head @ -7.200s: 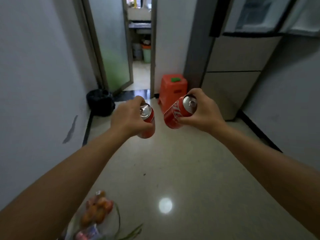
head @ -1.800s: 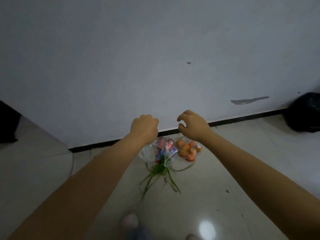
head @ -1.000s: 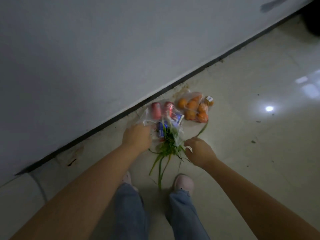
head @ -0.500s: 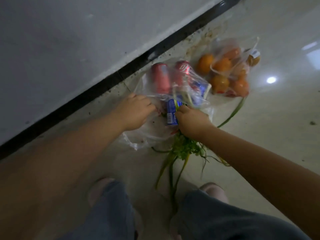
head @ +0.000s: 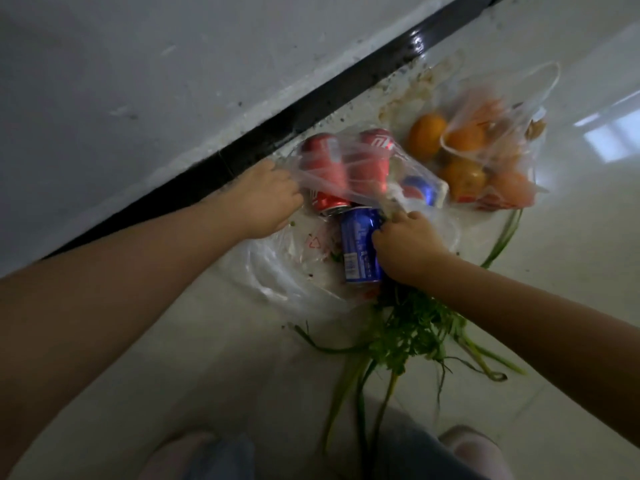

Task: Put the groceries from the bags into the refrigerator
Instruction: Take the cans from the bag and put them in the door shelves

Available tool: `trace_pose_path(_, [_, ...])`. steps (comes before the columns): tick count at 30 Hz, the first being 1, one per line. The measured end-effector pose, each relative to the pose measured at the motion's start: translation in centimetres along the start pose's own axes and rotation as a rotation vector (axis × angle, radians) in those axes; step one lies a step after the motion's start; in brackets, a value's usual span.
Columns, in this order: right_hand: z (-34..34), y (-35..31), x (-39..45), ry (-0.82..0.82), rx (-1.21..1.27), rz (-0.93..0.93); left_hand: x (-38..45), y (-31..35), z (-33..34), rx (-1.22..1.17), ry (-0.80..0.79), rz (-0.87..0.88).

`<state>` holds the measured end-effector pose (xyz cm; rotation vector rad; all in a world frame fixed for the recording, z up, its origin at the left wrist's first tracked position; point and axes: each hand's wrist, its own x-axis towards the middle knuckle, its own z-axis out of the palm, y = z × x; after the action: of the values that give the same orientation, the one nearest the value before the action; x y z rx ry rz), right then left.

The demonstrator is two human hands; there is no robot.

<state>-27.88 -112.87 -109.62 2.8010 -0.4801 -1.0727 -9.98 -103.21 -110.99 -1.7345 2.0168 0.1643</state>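
A clear plastic bag (head: pixel 277 271) lies on the floor by the wall with red cans (head: pixel 325 164) and blue cans inside. My left hand (head: pixel 266 199) is in the bag's mouth; its fingers are hidden behind the film at a red can (head: pixel 329 202). My right hand (head: pixel 405 244) grips a blue can (head: pixel 360 247) lying at the bag's opening. A second blue can (head: pixel 419 188) lies further in. To the right, another clear bag (head: pixel 512 109) holds oranges (head: pixel 426 136). Green herbs (head: pixel 412 334) lie on the floor under my right wrist.
A white wall (head: pixel 173 64) with a black skirting strip (head: pixel 311 109) runs diagonally just behind the bags. The glossy light floor (head: pixel 207 375) stretches towards me. My feet in light shoes (head: pixel 474 448) and my jeans show at the bottom edge.
I have bent down closer to the bags. My left hand has gone into the bag's mouth by the red can, and my right hand has closed round the blue can.
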Motion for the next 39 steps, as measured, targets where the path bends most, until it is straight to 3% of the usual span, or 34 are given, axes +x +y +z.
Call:
trace_pose_path(3, [-0.1,1.0,0.3,0.028,0.207,0.141,0.6,-0.9,-0.3,-0.089,-0.066,-0.158])
trace_pose_path(6, [-0.3,0.9,1.3,0.133,0.392,0.164,1.1,-0.9,0.0,-0.065,-0.044,-0.174])
trace_pose_path(9, [-0.3,0.2,2.5,0.063,0.386,0.025,1.0,-0.2,-0.4,-0.020,-0.018,-0.136])
trace_pose_path(19, [-1.1,-0.9,-2.1,0.120,0.463,0.032,0.7,0.3,0.0,-0.228,-0.022,-0.035])
trace_pose_path(25, [-0.1,-0.9,-4.3,-0.030,0.520,0.148,3.0,2.4,0.1,-0.360,0.059,0.063])
trace_pose_path(29, [1.1,0.1,-4.2,-0.026,0.421,0.121,4.7,3.5,-0.5,-0.221,0.030,0.137])
trace_pose_path(33, [2.1,0.2,-4.5,-0.105,0.541,0.071,6.5,4.2,-1.0,-0.169,-0.002,0.043])
trace_pose_path(39, [2.7,0.3,-4.3,-0.081,0.644,0.077,7.6,4.9,-2.1,-0.151,-0.046,-0.049])
